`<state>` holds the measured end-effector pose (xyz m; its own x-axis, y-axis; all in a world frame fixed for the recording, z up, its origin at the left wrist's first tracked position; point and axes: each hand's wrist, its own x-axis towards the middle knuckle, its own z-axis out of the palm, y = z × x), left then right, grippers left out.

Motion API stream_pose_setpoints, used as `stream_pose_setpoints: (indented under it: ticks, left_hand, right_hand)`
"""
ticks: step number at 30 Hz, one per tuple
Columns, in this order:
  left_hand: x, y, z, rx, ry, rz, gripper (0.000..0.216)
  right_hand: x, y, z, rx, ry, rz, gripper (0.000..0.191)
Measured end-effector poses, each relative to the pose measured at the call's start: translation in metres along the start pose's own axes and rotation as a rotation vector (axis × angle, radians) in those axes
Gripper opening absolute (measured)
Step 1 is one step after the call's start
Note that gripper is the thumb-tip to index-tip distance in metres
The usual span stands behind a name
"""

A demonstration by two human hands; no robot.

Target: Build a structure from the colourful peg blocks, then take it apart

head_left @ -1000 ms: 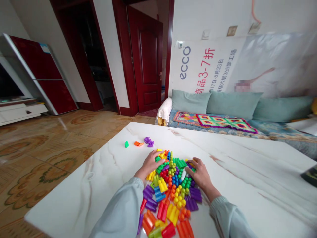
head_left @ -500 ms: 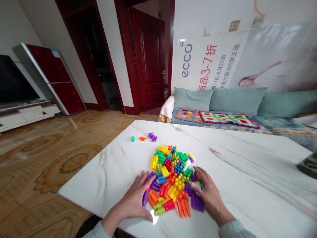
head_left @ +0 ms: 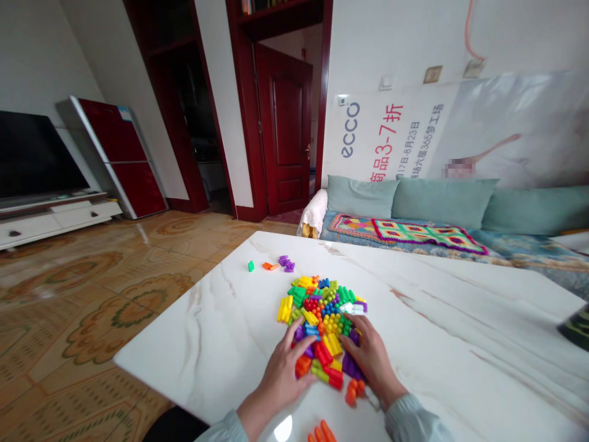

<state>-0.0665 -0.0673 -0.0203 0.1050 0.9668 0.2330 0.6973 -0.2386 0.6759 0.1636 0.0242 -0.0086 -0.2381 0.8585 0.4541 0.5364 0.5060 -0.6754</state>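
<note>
A heap of small coloured plastic blocks lies on the white marble table. My left hand presses flat against the heap's near left side, fingers spread and touching purple and orange blocks. My right hand rests against the near right side, fingers apart over purple blocks. Neither hand grips anything. A few orange blocks lie just in front of my right hand, and more orange blocks sit at the table's near edge.
A green block, an orange block and purple blocks lie apart near the table's far left edge. A dark object sits at the right edge. Beyond are a sofa, a red door and a TV stand.
Both hands have moved inward and pushed the near blocks into a tighter heap. A few orange blocks were left behind near the table's front edge.
</note>
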Motion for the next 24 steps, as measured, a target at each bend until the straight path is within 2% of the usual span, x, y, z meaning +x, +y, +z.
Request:
stream_pose_setpoints:
  ticks: [3, 6, 7, 9, 11, 14, 16, 19, 21, 24]
  left_hand:
    - [0.016, 0.004, -0.002, -0.025, 0.185, 0.009, 0.058]
    - [0.032, -0.002, -0.016, -0.045, 0.298, 0.018, 0.051]
    - [0.037, -0.006, -0.023, -0.037, 0.315, 0.019, 0.048]
    - [0.046, -0.018, -0.037, -0.001, 0.323, -0.017, 0.045]
    - [0.054, -0.031, -0.048, 0.033, 0.302, -0.102, 0.050]
    - [0.062, -0.045, -0.052, 0.020, 0.227, -0.220, 0.063]
    - [0.065, -0.050, -0.046, -0.040, 0.155, -0.220, 0.062]
    - [0.069, -0.055, -0.038, -0.119, 0.099, -0.123, 0.053]
    - [0.077, -0.062, -0.044, -0.095, 0.167, -0.056, 0.049]
    - [0.103, -0.083, -0.076, 0.115, 0.376, -0.070, 0.047]
  right_hand:
    - [0.007, -0.010, -0.005, 0.175, 0.032, -0.022, 0.044]
    - [-0.007, -0.029, -0.021, 0.116, -0.033, -0.146, 0.052]
    - [-0.016, -0.036, -0.026, 0.064, -0.101, -0.246, 0.056]
    - [-0.038, -0.052, -0.034, -0.028, -0.350, -0.540, 0.066]
    - [-0.058, -0.063, -0.035, -0.095, -0.470, -0.810, 0.044]
    - [-0.070, -0.068, -0.024, -0.205, -0.518, -1.005, 0.035]
    - [-0.065, -0.064, -0.015, -0.282, -0.470, -1.007, 0.032]
    - [-0.049, -0.052, -0.007, -0.371, -0.395, -0.893, 0.032]
    - [-0.041, -0.046, -0.005, -0.401, -0.355, -0.815, 0.035]
    - [-0.038, -0.037, -0.002, -0.386, -0.290, -0.832, 0.039]
